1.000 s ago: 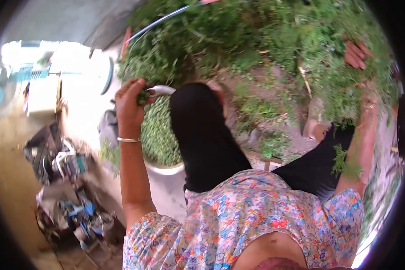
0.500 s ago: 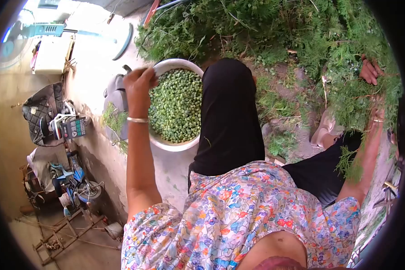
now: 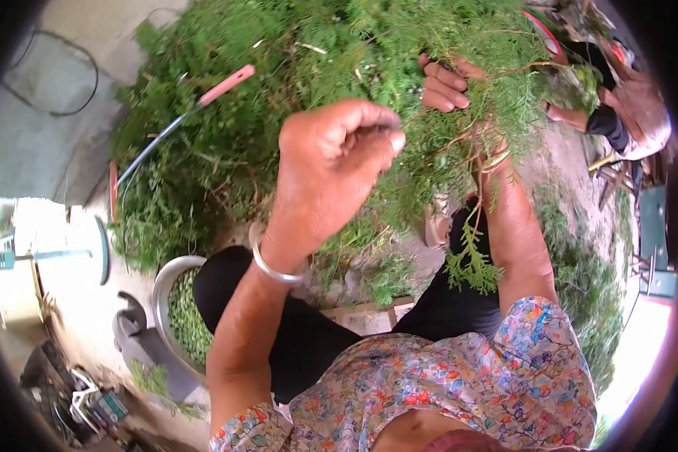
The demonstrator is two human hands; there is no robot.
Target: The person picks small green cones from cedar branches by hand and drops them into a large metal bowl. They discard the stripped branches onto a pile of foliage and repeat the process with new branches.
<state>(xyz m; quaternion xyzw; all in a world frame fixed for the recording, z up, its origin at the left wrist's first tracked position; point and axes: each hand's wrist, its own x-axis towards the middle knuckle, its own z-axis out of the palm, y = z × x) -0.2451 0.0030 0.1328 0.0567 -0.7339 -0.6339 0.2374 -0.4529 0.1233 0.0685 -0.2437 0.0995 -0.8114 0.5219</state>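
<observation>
My right hand (image 3: 448, 87) is closed around a leafy evergreen branch (image 3: 471, 143) that hangs down over my knee. My left hand (image 3: 328, 166), a silver bangle at its wrist, is raised just left of this branch. Its thumb and fingers are pinched together, and whatever lies between the tips is too small to make out. By my left knee stands a pale round basin (image 3: 160, 301) holding many small green cones (image 3: 188, 316).
A big heap of cut evergreen branches (image 3: 203, 151) spreads ahead. On it lies a tool with a pink handle (image 3: 230, 84) and a thin metal shaft. Another person (image 3: 633, 105) sits at far right. A grey cloth-like item (image 3: 154, 354) lies beside the basin.
My left hand has moved from above the basin across to the branch in my right hand. The view has turned right, so the basin now appears farther left.
</observation>
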